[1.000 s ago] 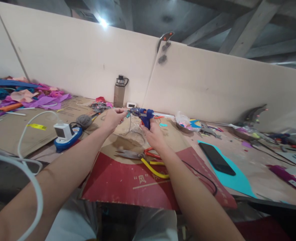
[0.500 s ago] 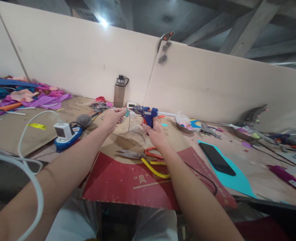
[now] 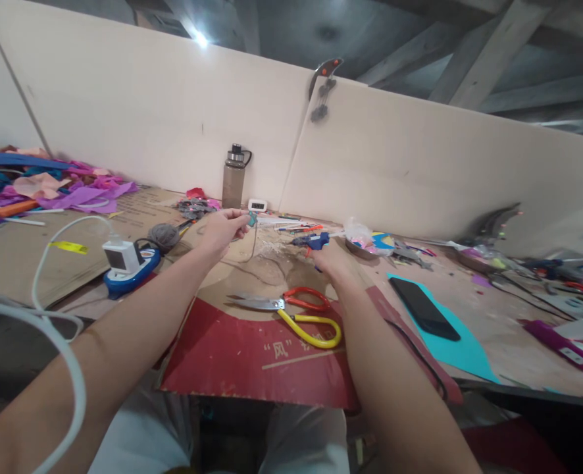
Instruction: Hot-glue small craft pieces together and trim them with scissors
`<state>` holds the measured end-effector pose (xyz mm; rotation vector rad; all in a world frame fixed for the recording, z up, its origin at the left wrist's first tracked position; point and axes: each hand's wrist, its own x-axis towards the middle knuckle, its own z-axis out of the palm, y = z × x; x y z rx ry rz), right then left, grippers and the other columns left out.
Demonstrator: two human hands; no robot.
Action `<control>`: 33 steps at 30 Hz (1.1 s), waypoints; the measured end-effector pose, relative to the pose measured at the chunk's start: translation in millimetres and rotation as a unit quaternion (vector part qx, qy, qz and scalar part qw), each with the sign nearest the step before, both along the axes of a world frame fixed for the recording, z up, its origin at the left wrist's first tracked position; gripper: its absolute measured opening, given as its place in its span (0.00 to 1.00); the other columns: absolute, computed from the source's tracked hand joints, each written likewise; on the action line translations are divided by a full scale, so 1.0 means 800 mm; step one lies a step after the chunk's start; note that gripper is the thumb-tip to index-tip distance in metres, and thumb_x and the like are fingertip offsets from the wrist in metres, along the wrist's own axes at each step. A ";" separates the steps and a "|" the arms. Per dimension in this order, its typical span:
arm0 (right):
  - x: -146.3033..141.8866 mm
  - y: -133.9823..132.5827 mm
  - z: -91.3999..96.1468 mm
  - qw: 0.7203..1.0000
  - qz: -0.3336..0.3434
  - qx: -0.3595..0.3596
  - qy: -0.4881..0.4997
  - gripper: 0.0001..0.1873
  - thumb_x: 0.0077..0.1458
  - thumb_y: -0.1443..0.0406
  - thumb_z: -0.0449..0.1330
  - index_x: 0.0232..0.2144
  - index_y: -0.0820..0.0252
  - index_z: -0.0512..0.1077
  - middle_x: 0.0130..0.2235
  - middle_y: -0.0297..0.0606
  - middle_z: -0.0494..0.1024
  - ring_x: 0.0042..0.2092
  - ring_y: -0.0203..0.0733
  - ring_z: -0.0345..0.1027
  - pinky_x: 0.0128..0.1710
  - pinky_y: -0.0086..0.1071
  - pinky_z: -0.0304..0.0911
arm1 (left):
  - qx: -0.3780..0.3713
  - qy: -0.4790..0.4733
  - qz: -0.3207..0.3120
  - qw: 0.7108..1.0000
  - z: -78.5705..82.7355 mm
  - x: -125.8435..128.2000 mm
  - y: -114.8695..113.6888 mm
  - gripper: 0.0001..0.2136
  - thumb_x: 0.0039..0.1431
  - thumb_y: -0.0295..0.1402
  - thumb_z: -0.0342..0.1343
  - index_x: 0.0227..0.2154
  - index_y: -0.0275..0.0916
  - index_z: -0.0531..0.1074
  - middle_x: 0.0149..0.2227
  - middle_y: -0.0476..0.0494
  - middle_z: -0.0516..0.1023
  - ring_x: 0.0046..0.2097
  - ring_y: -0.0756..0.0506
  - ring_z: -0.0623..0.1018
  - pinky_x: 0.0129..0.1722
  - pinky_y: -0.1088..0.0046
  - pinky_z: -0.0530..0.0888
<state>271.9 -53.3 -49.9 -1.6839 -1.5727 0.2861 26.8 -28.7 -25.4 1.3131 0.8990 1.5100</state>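
Between the thumb and fingers of my left hand point(image 3: 226, 230) is a small teal piece point(image 3: 253, 218), with a thin grey string point(image 3: 255, 245) hanging from it to the cardboard. My right hand point(image 3: 331, 259) is wrapped round a blue glue gun point(image 3: 316, 241), low over the right side of the board, its nozzle pointing left. Scissors point(image 3: 282, 304) with one red and one yellow handle lie on the red part of the cardboard sheet point(image 3: 252, 368), closer to me than both hands. The right palm hides part of the glue gun's grip.
At left stand a blue power strip point(image 3: 131, 271) with a white charger and a ball of grey yarn point(image 3: 164, 236). A bottle point(image 3: 233, 181) stands by the partition. To the right, a black phone point(image 3: 424, 307) rests on a turquoise sheet point(image 3: 474, 359). A white cable point(image 3: 72, 375) crosses my left forearm.
My right hand has moved right and down with the glue gun, away from the teal piece. My left hand has stayed nearly in place. The scissors' handles are now fully visible.
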 end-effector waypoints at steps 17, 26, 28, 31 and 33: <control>-0.099 -0.010 0.001 0.885 0.313 -0.004 0.345 0.24 0.44 0.62 0.60 0.43 0.54 0.56 0.27 0.25 0.69 0.29 0.34 0.68 0.34 0.32 0.64 | 0.034 0.125 -0.069 0.989 0.000 0.028 -0.026 0.05 0.46 0.31 0.58 0.24 0.35 0.69 0.17 0.53 0.67 0.16 0.57 0.61 0.16 0.80 0.57; -0.084 -0.026 0.016 0.965 0.156 0.190 0.095 0.07 0.50 0.64 0.54 0.34 0.58 0.66 0.24 0.27 0.61 0.27 0.34 0.56 0.30 0.29 0.53 | 0.030 0.122 -0.064 0.990 0.002 0.035 -0.033 0.04 0.45 0.29 0.59 0.23 0.35 0.69 0.15 0.54 0.65 0.16 0.56 0.62 0.17 0.80 0.59; -0.085 -0.027 0.017 0.964 0.151 0.199 0.090 0.06 0.51 0.63 0.54 0.32 0.58 0.67 0.24 0.29 0.63 0.28 0.34 0.56 0.30 0.29 0.53 | 0.033 0.127 -0.070 0.989 0.002 0.035 -0.032 0.04 0.44 0.29 0.59 0.24 0.35 0.70 0.16 0.53 0.65 0.17 0.56 0.63 0.17 0.80 0.60; -0.085 -0.026 0.016 0.966 0.143 0.190 0.102 0.07 0.50 0.61 0.55 0.30 0.58 0.67 0.25 0.30 0.64 0.28 0.35 0.56 0.30 0.29 0.53 | 0.039 0.135 -0.077 0.987 0.001 0.035 -0.031 0.04 0.45 0.30 0.59 0.24 0.35 0.70 0.16 0.53 0.66 0.17 0.56 0.64 0.17 0.79 0.60; -0.084 -0.025 0.016 0.967 0.137 0.186 0.107 0.08 0.50 0.61 0.55 0.31 0.58 0.68 0.24 0.29 0.63 0.27 0.35 0.55 0.29 0.28 0.52 | 0.041 0.142 -0.081 0.986 0.000 0.035 -0.031 0.05 0.45 0.31 0.59 0.24 0.35 0.71 0.16 0.53 0.66 0.17 0.56 0.64 0.17 0.79 0.61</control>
